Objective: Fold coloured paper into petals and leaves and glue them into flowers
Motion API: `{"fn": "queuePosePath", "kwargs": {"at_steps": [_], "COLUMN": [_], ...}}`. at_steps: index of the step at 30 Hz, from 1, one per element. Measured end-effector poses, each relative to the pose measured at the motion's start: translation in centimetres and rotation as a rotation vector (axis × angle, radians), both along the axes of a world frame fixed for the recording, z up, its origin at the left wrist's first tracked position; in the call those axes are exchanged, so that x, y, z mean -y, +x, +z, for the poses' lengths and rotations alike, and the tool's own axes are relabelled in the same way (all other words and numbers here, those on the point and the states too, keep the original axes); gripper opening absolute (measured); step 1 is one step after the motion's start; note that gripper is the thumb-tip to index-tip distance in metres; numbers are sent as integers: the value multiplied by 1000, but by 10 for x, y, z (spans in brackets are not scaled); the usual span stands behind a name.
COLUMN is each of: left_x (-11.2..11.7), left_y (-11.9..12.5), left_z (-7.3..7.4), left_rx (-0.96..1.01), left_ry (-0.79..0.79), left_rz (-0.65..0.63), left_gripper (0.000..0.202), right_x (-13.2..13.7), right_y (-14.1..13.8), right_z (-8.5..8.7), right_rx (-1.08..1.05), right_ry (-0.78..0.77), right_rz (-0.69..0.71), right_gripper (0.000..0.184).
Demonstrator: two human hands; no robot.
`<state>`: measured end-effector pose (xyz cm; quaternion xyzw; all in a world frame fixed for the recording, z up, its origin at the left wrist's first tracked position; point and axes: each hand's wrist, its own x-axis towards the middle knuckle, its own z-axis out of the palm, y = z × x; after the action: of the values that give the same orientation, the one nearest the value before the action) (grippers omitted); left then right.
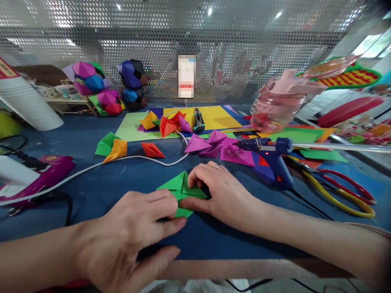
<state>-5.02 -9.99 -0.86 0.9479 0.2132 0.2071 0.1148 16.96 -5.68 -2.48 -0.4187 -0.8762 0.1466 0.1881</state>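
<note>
A green folded paper piece (179, 189) lies on the blue table (122, 179) in front of me. My left hand (134, 232) rests on its near corner, fingers laid flat over the paper and thumb off the table edge. My right hand (218, 191) presses on the paper's right side, fingers bent down onto a fold, a ring on one finger. Both hands touch the same piece and cover part of it.
A blue glue gun (271, 156) lies right of my hands, beside red and yellow scissors (342, 191). Folded paper shapes (210, 144) and coloured sheets (210, 116) lie behind. A white cable (100, 165) crosses the table. A purple tool (45, 173) sits left, a pink bottle (277, 103) right.
</note>
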Motion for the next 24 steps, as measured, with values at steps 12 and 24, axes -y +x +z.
{"fn": "queuePosePath", "kwargs": {"at_steps": [12, 24], "left_x": [7, 16], "left_y": [-4, -12], "left_z": [-7, -10], "left_rx": [59, -1], "left_ry": [132, 103], "left_rz": [40, 100], "left_gripper": [33, 42], "right_x": [-1, -2], "right_y": [2, 18], "right_z": [-2, -1], "right_rx": [17, 1], "right_ry": [34, -5], "right_rz": [6, 49], "right_gripper": [35, 29]}}
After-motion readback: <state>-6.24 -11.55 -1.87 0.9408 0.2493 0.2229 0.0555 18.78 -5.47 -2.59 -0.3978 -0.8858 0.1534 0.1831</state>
